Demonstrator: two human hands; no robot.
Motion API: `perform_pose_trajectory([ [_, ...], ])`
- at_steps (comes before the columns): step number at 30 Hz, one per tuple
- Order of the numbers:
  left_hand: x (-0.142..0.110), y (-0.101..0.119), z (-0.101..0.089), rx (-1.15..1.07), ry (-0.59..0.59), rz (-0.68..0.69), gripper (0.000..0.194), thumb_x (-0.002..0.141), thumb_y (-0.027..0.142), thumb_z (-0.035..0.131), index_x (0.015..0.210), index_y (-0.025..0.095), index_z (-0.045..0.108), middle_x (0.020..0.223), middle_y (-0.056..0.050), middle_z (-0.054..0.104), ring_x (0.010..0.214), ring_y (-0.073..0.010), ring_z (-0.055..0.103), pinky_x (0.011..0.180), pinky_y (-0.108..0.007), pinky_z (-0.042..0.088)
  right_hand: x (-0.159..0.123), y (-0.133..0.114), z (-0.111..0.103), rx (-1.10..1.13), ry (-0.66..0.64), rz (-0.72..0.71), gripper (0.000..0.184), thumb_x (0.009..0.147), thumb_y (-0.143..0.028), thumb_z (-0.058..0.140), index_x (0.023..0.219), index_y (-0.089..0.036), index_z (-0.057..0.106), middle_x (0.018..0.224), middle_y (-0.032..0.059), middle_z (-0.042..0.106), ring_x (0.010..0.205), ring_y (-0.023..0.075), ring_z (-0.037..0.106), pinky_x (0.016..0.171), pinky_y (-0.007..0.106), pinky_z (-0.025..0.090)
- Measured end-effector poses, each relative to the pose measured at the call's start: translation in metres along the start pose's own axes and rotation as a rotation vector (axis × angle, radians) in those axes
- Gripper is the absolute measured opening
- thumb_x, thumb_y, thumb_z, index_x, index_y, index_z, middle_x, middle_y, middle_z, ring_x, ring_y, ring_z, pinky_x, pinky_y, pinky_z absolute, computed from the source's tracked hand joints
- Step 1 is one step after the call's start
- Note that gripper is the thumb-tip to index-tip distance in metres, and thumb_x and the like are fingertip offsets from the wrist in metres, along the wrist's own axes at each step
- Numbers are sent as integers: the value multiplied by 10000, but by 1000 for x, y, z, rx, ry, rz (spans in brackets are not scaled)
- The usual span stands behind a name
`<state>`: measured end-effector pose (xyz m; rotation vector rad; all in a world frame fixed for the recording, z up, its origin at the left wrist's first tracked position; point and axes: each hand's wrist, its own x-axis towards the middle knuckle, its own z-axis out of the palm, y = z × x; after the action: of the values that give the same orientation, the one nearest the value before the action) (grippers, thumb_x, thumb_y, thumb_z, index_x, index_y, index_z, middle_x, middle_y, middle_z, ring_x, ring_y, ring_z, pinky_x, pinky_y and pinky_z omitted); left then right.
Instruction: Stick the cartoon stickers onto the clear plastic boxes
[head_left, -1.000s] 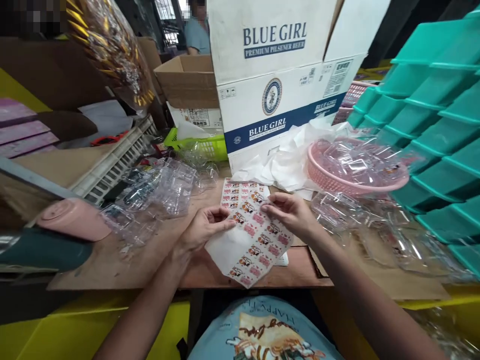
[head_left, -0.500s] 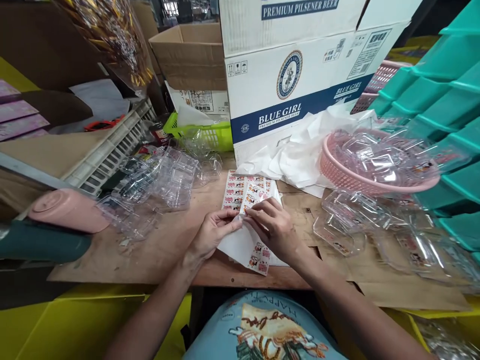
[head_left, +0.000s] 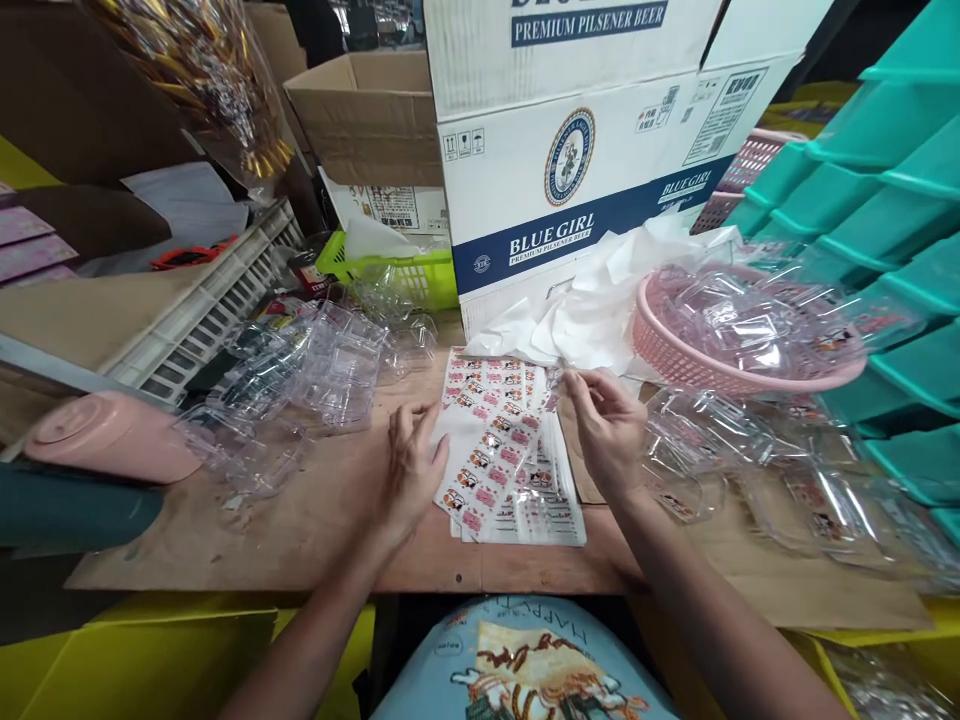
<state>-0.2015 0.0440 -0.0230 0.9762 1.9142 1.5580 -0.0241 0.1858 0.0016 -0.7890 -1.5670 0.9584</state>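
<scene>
A stack of printed sticker sheets (head_left: 517,525) lies on the wooden table in front of me, with a loose sheet of cartoon stickers (head_left: 491,465) slanted across its top. My left hand (head_left: 411,460) rests at the left edge of the sheets, fingers loosely bent, thumb apart, holding nothing. Over the upper right corner of the stack, my right hand (head_left: 609,430) pinches a small see-through sticker piece (head_left: 553,388) between thumb and fingertips. Its print is too small to make out.
Clear plastic boxes (head_left: 341,370) are heaped on the left, near a pink bottle (head_left: 112,435). To the right, a pink basket (head_left: 750,368) holds more clear plastic pieces, beside stacked teal bins (head_left: 892,210). Crumpled white paper (head_left: 581,325) lies before a beer carton (head_left: 540,150).
My hands have parted: the left moved left off the sheet, the right went up and right with a small sticker piece. The loose sheet, folded over before, now lies flat on the stack.
</scene>
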Motion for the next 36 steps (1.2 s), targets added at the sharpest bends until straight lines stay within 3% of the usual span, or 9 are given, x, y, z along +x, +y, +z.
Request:
perform_pose_trajectory([
  [5, -11, 40, 30, -556, -520, -253, 529, 914, 598, 499, 876, 150, 778, 1019, -146, 715, 1039, -282, 658, 960, -430, 498, -22, -11, -2, -299, -239, -562, 244, 889, -144, 629, 1078, -282, 702, 853, 30, 682, 800, 198, 586, 897, 479, 468],
  [8, -12, 46, 38, -847, -465, -344, 324, 874, 451, 659, 946, 157, 775, 1055, -116, 745, 1075, -260, 666, 990, -408, 488, -37, -13, -11, -421, -451, -709, 367, 867, -129, 639, 1191, -300, 666, 946, 42, 706, 900, 230, 594, 1031, 598, 351],
  [11, -11, 39, 36, -901, -329, -323, 173, 802, 280, 765, 929, 163, 780, 1088, -94, 753, 1162, -258, 638, 1056, -421, 454, -41, -15, -20, -312, -446, -517, 349, 889, -167, 619, 1227, -247, 657, 992, 81, 690, 936, 238, 593, 947, 519, 426],
  [17, -26, 40, 49, -899, -281, -212, 353, 926, 455, 591, 1145, 217, 732, 1377, -87, 623, 1397, -282, 442, 1155, -456, 352, -55, -20, 3, 314, -335, 402, 215, 845, -405, 716, 934, -214, 759, 924, 67, 698, 879, 209, 626, 822, 377, 496],
  [21, -27, 34, 48, -419, -319, 148, 439, 936, 452, 569, 1331, 266, 618, 1484, -90, 512, 1399, -282, 433, 1175, -450, 335, -61, -14, 7, 646, -214, 716, 250, 734, -415, 816, 839, -197, 750, 880, 43, 694, 822, 189, 633, 805, 354, 519],
  [25, 26, 20, 10, 331, 10, 579, 616, 890, 408, 641, 1450, 217, 469, 1425, -145, 506, 1341, -291, 471, 1127, -481, 402, -44, -13, -16, 418, -44, 411, 175, 807, -361, 770, 862, -210, 701, 814, 2, 636, 783, 142, 580, 733, 250, 480],
  [27, 68, 15, -9, 648, 100, 612, 574, 942, 315, 540, 1478, 162, 403, 1454, -183, 457, 1373, -303, 429, 1131, -493, 386, -38, -20, -20, 341, -51, 287, 149, 858, -356, 722, 877, -217, 670, 824, -4, 614, 782, 129, 560, 718, 223, 466],
  [31, 136, 13, -20, 1202, -8, 516, 619, 872, 172, 545, 1453, 57, 362, 1475, -255, 419, 1476, -395, 224, 1172, -576, 237, -46, -39, -5, 364, -260, 225, 163, 897, -354, 674, 847, -209, 621, 863, 18, 616, 819, 141, 586, 740, 237, 495],
  [36, 143, 9, -19, 1265, -117, 582, 345, 859, 43, 446, 1177, 126, 553, 1187, -175, 589, 1228, -309, 520, 1088, -510, 356, -53, -32, -10, 336, -280, 200, 162, 875, -323, 708, 847, -209, 597, 849, 18, 596, 785, 138, 589, 708, 241, 510],
])
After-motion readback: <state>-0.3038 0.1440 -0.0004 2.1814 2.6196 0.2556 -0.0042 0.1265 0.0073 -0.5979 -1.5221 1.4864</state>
